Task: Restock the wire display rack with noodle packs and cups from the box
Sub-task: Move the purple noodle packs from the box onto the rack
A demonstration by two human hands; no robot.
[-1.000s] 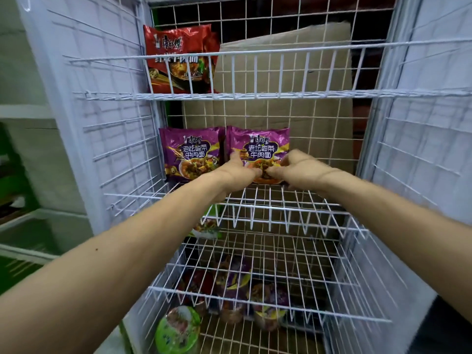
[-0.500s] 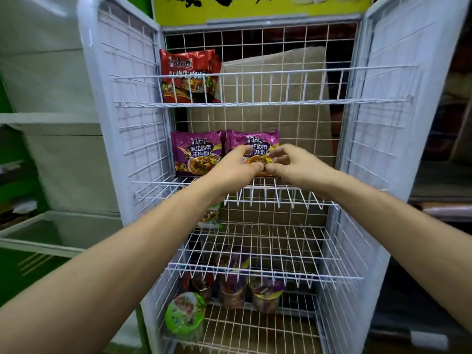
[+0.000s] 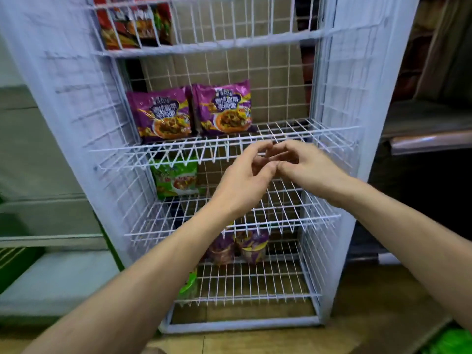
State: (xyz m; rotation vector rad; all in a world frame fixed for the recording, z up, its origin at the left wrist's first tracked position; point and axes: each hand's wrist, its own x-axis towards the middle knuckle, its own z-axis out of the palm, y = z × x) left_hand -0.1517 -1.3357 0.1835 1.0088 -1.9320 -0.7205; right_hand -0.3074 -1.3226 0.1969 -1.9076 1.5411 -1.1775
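Observation:
The white wire rack (image 3: 332, 103) fills the view. Two purple noodle packs stand upright side by side on its second shelf, one on the left (image 3: 161, 114) and one on the right (image 3: 224, 108). Red packs (image 3: 132, 24) sit on the top shelf, a green pack (image 3: 176, 178) on the third, purple cups (image 3: 251, 245) and a green cup (image 3: 189, 284) on the bottom one. My left hand (image 3: 242, 185) and my right hand (image 3: 304, 164) hover empty in front of the second shelf's edge, fingers loosely curled, fingertips nearly meeting.
Brown cardboard (image 3: 270, 80) lines the back of the rack. The right halves of the shelves (image 3: 293, 131) hold no stock. A wooden floor (image 3: 370, 323) lies below, something green (image 3: 454, 343) at the bottom right corner, pale shelving (image 3: 38, 175) on the left.
Both hands have let go of the right purple pack and drawn back out of the shelf. The pack stays standing. The view has tilted down and pulled away from the rack.

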